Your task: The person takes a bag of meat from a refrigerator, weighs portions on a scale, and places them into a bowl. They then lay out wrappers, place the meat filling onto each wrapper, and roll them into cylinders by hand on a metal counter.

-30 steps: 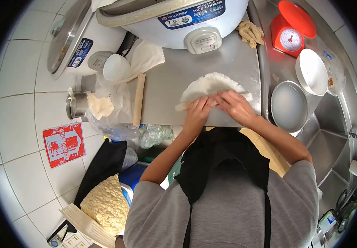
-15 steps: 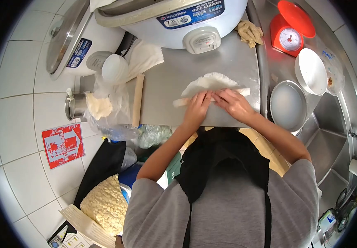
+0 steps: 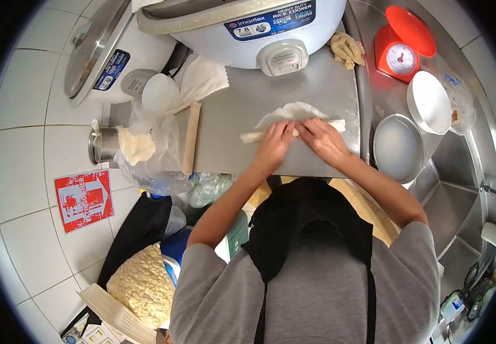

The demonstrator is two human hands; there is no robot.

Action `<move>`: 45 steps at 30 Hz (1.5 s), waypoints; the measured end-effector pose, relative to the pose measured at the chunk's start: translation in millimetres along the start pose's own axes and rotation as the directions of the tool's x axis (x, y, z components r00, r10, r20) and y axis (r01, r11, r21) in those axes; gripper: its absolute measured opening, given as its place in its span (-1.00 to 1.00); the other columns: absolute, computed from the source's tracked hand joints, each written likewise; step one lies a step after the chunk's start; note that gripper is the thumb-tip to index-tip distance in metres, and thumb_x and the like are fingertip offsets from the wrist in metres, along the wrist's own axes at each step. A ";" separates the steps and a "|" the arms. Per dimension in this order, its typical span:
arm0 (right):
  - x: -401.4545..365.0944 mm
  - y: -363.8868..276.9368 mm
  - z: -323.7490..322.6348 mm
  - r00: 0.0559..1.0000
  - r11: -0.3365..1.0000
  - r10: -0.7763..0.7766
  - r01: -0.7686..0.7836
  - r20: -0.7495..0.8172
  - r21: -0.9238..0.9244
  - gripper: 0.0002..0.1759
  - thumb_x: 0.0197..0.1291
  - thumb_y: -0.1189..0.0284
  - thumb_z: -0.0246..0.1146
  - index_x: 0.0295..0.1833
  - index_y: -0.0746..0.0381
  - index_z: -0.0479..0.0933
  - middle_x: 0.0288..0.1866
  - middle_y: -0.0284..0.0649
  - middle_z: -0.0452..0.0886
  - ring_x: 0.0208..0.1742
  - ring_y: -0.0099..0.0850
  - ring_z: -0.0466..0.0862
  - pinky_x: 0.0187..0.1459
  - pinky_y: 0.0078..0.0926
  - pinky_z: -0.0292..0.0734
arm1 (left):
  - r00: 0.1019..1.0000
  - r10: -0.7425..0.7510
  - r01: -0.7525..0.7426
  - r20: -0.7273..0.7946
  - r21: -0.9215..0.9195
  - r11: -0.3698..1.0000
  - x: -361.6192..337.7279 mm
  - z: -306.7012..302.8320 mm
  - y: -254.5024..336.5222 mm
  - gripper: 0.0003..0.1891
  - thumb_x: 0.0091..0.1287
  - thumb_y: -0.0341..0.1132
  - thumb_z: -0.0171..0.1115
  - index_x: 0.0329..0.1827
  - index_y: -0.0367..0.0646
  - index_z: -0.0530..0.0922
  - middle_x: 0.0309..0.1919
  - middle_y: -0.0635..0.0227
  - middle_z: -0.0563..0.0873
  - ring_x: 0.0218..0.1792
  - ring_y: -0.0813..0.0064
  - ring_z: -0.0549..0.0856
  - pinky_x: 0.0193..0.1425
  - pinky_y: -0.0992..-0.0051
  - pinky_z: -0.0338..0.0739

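Note:
A thin, pale dough sheet (image 3: 296, 110) lies on the steel table, its near edge rolled into a long strip whose ends stick out to both sides. My left hand (image 3: 278, 142) presses on the left part of the roll, fingers together. Close beside it, my right hand (image 3: 321, 139) grips the roll's right part with curled fingers. The fingertips of both hands nearly meet at the middle and hide that part of the roll. To the left, a wooden rolling pin (image 3: 191, 138) rests on the table.
Rice cookers (image 3: 225, 49) stand at the back and left. A metal pot (image 3: 104, 145), plastic bag (image 3: 167, 143) and white cloth (image 3: 205, 80) are left. Right are a crumpled cloth (image 3: 346, 49), red scale (image 3: 396, 51), white bowl (image 3: 429, 103) and round pan (image 3: 398, 148).
The near edge of the dough is rolled slightly further, and less flat sheet shows beyond my fingers. Both hands stay on the roll. The whole view has shifted slightly.

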State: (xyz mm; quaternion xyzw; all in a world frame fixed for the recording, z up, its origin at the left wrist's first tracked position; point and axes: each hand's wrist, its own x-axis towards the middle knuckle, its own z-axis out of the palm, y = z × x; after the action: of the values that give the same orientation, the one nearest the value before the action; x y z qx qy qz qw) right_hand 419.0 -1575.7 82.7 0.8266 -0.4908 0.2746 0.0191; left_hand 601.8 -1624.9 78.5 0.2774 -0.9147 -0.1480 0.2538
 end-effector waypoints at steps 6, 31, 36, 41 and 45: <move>-11.3 -23.9 -1.3 0.989 0.987 0.116 -0.126 0.094 0.101 -0.64 -0.04 0.51 0.21 -0.06 0.38 0.52 -0.24 -0.19 0.46 -0.14 -0.29 0.53 -0.14 -0.40 0.51 | 0.979 0.064 -0.054 0.193 -0.056 0.997 -6.2 -15.7 5.5 -0.57 0.13 -0.52 0.19 0.11 -0.37 0.44 0.00 0.08 0.50 0.05 0.10 0.50 0.13 0.27 0.43; -101.8 19.3 -126.3 0.767 0.742 0.641 -0.628 -0.023 -0.234 -0.94 -0.02 0.52 0.32 -0.37 0.26 0.64 -0.37 -0.20 0.65 -0.07 -0.24 0.59 0.13 -0.28 0.38 | 0.990 0.069 -0.072 0.119 0.029 0.997 -19.2 -6.8 8.7 -0.63 0.18 -0.41 0.17 0.08 -0.26 0.44 -0.06 0.17 0.52 0.00 0.17 0.51 0.14 0.26 0.40; -44.8 21.3 -79.9 0.937 0.881 0.133 -0.261 0.322 0.395 -0.70 0.24 0.38 0.14 0.05 0.23 0.54 0.11 -0.20 0.56 0.31 -0.19 0.37 0.33 -0.11 0.15 | 0.992 0.063 -0.066 0.109 0.025 0.998 -20.1 -7.3 7.9 -0.63 0.15 -0.44 0.19 0.05 -0.26 0.45 -0.08 0.20 0.53 -0.02 0.20 0.53 0.12 0.28 0.41; -16.5 35.6 -60.2 0.775 0.999 -0.038 0.012 0.631 0.046 -0.42 0.40 0.12 -0.16 0.45 0.10 0.15 0.51 -0.35 0.09 0.54 -0.29 -0.03 0.49 -0.10 -0.26 | 0.993 0.113 -0.114 0.036 0.017 0.993 -25.0 -6.3 5.4 -0.66 0.16 -0.44 0.12 0.03 -0.27 0.47 -0.06 0.21 0.53 0.00 0.22 0.53 0.14 0.28 0.41; 3.9 37.4 -50.7 0.692 0.994 -0.107 0.100 0.714 0.053 -0.38 0.40 0.07 -0.23 0.49 0.07 0.02 0.56 -0.42 -0.06 0.56 -0.33 -0.11 0.49 -0.12 -0.34 | 0.996 0.086 -0.086 0.026 -0.003 0.996 -25.9 -8.2 8.8 -0.65 0.15 -0.43 0.07 0.03 -0.26 0.47 -0.04 0.21 0.53 0.04 0.22 0.52 0.17 0.26 0.40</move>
State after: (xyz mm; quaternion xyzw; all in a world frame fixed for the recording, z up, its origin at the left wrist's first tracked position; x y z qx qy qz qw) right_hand 367.7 -1582.9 118.6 0.8946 -0.4109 -0.0674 -0.1619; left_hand 621.0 -1603.8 78.9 0.2357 -0.9289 -0.1412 0.2482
